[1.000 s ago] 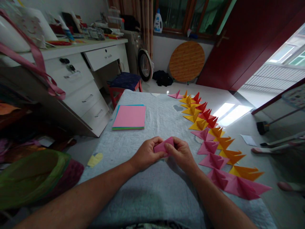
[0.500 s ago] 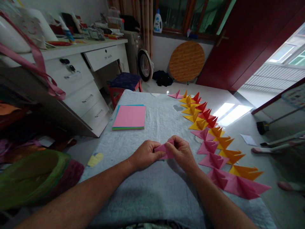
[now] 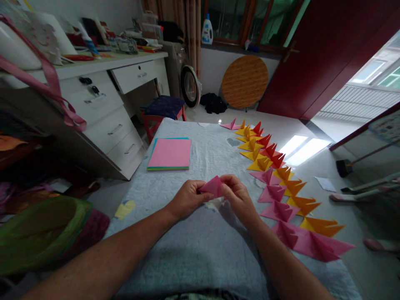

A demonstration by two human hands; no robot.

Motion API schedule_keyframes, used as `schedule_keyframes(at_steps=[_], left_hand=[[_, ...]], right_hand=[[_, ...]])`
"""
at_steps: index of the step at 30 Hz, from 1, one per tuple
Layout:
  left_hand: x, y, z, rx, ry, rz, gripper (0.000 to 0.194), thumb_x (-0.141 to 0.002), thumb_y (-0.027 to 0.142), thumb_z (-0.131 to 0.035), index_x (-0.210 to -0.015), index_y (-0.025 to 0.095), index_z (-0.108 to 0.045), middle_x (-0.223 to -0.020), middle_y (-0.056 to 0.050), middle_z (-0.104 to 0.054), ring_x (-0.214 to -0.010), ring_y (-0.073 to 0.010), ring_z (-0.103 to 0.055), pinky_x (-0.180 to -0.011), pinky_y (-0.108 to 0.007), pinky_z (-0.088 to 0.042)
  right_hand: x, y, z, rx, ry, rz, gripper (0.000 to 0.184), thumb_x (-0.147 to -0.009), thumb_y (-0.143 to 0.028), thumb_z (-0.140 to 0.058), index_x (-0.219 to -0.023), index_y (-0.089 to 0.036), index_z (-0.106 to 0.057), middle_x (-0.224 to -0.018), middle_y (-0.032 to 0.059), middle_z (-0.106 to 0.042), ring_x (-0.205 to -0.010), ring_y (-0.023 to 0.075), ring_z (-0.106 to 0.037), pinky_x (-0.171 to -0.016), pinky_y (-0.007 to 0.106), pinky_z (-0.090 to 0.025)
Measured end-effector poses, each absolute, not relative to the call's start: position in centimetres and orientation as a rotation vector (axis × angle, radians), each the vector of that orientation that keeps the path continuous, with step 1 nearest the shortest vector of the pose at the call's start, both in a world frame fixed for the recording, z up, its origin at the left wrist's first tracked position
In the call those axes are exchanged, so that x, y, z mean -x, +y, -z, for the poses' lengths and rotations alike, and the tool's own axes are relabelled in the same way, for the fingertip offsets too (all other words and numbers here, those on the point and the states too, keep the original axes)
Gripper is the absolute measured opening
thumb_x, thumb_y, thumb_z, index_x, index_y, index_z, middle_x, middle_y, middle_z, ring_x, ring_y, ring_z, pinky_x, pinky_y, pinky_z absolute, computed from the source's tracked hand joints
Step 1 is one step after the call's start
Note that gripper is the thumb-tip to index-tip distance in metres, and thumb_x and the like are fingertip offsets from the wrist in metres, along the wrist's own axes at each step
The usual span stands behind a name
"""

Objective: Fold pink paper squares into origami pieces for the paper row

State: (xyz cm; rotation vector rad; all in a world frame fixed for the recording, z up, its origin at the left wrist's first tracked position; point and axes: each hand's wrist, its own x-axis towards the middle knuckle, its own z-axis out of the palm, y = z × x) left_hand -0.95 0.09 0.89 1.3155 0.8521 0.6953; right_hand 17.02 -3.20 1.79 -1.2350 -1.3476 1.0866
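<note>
Both of my hands pinch a small folded pink paper piece (image 3: 213, 186) just above the grey quilted table cover (image 3: 200, 246). My left hand (image 3: 186, 200) grips its left edge with closed fingers. My right hand (image 3: 237, 198) holds its right side between thumb and fingers. The paper now shows a pointed, triangular top. A stack of square coloured sheets (image 3: 170, 153), pink on top, lies farther back to the left.
A long row of folded pink, yellow, orange and red paper shapes (image 3: 283, 196) runs along the table's right side. A white desk with drawers (image 3: 109, 108) stands at left, a green bag (image 3: 40, 229) at lower left. A red stool (image 3: 162, 109) sits beyond the table.
The pink piece has been lifted slightly and refolded; it went from a flat strip to a raised triangular point. Both hands shifted a little upward.
</note>
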Motion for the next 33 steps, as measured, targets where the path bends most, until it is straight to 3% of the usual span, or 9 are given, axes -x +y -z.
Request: schedule_keyframes(at_steps=[4,8,16,19,23,27,33], left_hand=[[0.8,0.3,-1.0,-1.284,0.826,-0.806,0.035,-0.076,0.045,-0.075,-0.081,0.011,-0.069,-0.068,0.001,-0.057,-0.061,-0.0104,-0.045,-0.059,-0.023,-0.037],[0.8,0.2,-0.9,-1.344,0.819,-0.770,0.034,-0.085,0.045,-0.068,-0.082,0.011,-0.068,-0.064,0.002,-0.052,-0.059,-0.0099,-0.042,-0.055,-0.022,-0.032],[1.2,0.3,-0.9,-1.430,0.861,-0.839,0.028,-0.087,0.040,-0.066,-0.084,0.013,-0.068,-0.073,0.000,-0.061,-0.066,-0.0126,-0.051,-0.064,-0.025,-0.041],[1.4,0.4,-1.2,-1.548,0.910,-0.894,0.023,-0.088,0.036,-0.066,-0.081,0.013,-0.068,-0.076,-0.001,-0.063,-0.071,-0.0138,-0.054,-0.067,-0.025,-0.042],[1.3,0.3,-1.4,-1.647,0.949,-0.968,0.014,-0.087,0.028,-0.066,-0.096,0.017,-0.068,-0.087,-0.001,-0.066,-0.079,-0.0149,-0.060,-0.073,-0.025,-0.045],[1.1,-0.1,-1.0,-1.644,0.908,-1.056,0.037,-0.088,0.025,-0.068,-0.121,0.023,-0.052,-0.107,-0.002,-0.069,-0.096,-0.0168,-0.066,-0.085,-0.027,-0.049],[1.2,-0.2,-0.2,-1.704,0.926,-1.149,0.048,-0.087,0.026,-0.070,-0.128,0.028,-0.044,-0.119,-0.005,-0.064,-0.103,-0.0178,-0.067,-0.090,-0.031,-0.051]], right_hand=[[-16.5,-3.0,-0.8,1.314,-1.434,-1.160,0.021,-0.076,-0.036,-0.072,-0.081,-0.019,-0.060,-0.070,-0.0024,-0.057,-0.060,0.0120,-0.050,-0.056,0.023,-0.040],[-16.5,-2.9,-0.3,1.291,-1.419,-1.172,0.019,-0.081,-0.037,-0.067,-0.078,-0.019,-0.060,-0.066,-0.0026,-0.056,-0.059,0.0119,-0.048,-0.055,0.024,-0.039],[-17.1,-3.1,-1.2,1.243,-1.583,-1.026,0.018,-0.089,-0.031,-0.057,-0.077,-0.019,-0.063,-0.065,-0.0025,-0.054,-0.062,0.0121,-0.048,-0.058,0.024,-0.039],[-17.1,-3.2,-0.9,1.231,-1.592,-0.962,0.012,-0.089,-0.026,-0.056,-0.095,-0.019,-0.064,-0.074,-0.0012,-0.058,-0.065,0.0127,-0.053,-0.059,0.024,-0.043],[-16.8,-3.5,-0.4,1.163,-1.559,-0.707,0.043,-0.084,-0.016,-0.060,-0.126,-0.026,-0.053,-0.100,0.0030,-0.058,-0.080,0.0144,-0.059,-0.063,0.025,-0.050],[-16.7,-3.6,-0.8,1.085,-1.669,-0.551,0.048,-0.085,-0.009,-0.056,-0.128,-0.030,-0.054,-0.116,0.0063,-0.054,-0.093,0.0163,-0.059,-0.066,0.026,-0.052],[-16.6,-3.7,-1.0,1.097,-1.672,-0.507,0.051,-0.085,-0.008,-0.056,-0.131,-0.029,-0.052,-0.117,0.0072,-0.053,-0.091,0.0165,-0.059,-0.064,0.026,-0.054]])
